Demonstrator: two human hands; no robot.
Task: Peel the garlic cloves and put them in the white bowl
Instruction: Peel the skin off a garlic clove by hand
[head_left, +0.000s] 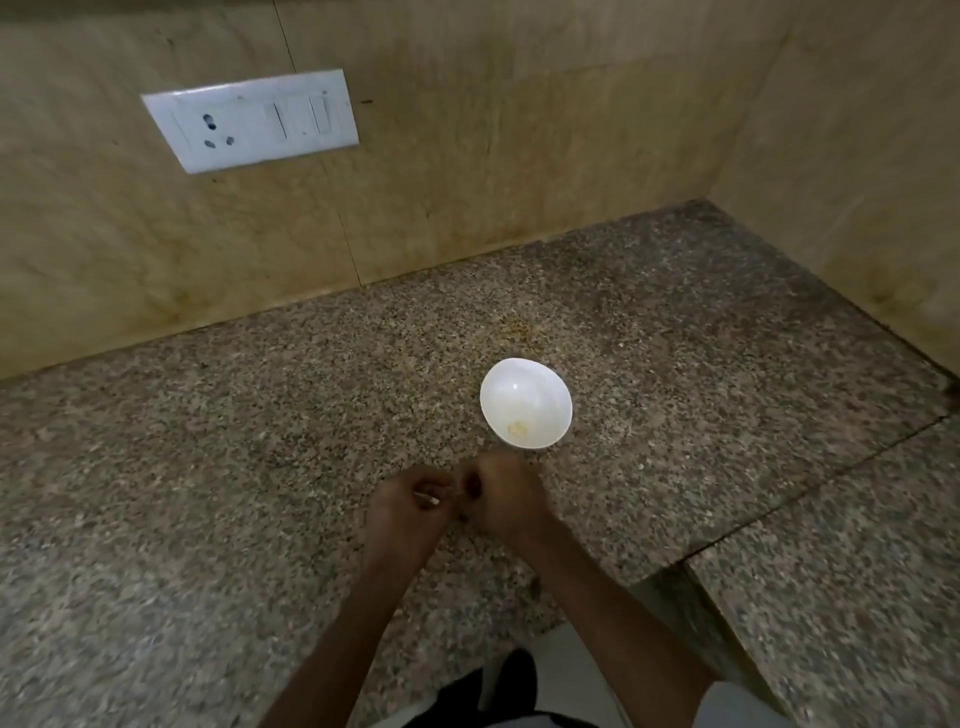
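The white bowl (525, 402) stands on the speckled granite counter (260, 441), with one peeled yellowish garlic clove (517, 428) lying in its bottom. Just in front of the bowl my left hand (405, 512) and my right hand (501, 496) are brought together over the counter, fingers curled. A small pale piece, a garlic clove or its skin (430, 500), shows between the fingers of my left hand. Whatever my right hand pinches is hidden by its fingers and by blur.
A beige tiled wall runs behind and to the right, with a white switch-and-socket plate (252, 120) on it. The counter has a seam and a step down (670, 566) at the right front. A brownish stain (519, 325) lies behind the bowl.
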